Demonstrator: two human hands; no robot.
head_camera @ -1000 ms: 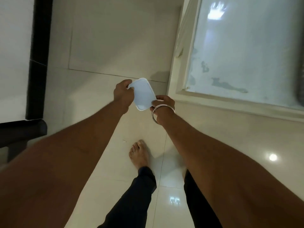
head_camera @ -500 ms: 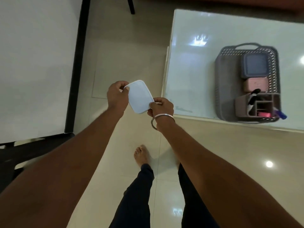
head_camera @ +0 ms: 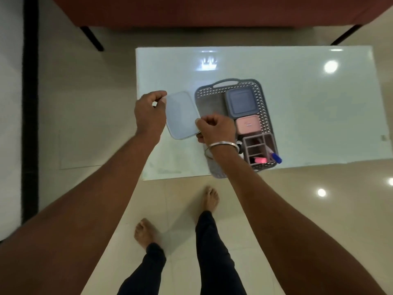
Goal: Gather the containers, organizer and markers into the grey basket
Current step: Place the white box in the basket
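Observation:
I hold a pale blue lidded container [head_camera: 181, 114] between both hands, just left of the grey basket [head_camera: 209, 103]. My left hand [head_camera: 150, 112] pinches its far left corner and my right hand [head_camera: 217, 128] pinches its near right corner, over the basket's left side. Inside the basket lie a dark blue container [head_camera: 241, 103], a pink container [head_camera: 248, 124] and a pink organizer [head_camera: 260, 151] holding markers, one with a blue cap [head_camera: 276, 157]. The basket stands on a white glass table [head_camera: 308, 107].
A red-brown sofa [head_camera: 212, 11] with black legs stands beyond the table. A black-edged white surface [head_camera: 29, 103] runs along the left. My bare feet stand on the glossy tiled floor [head_camera: 85, 103] in front of the table.
I have walked up to the table with the pale blue container held in both hands. The basket has come into full view and the container is now right beside it.

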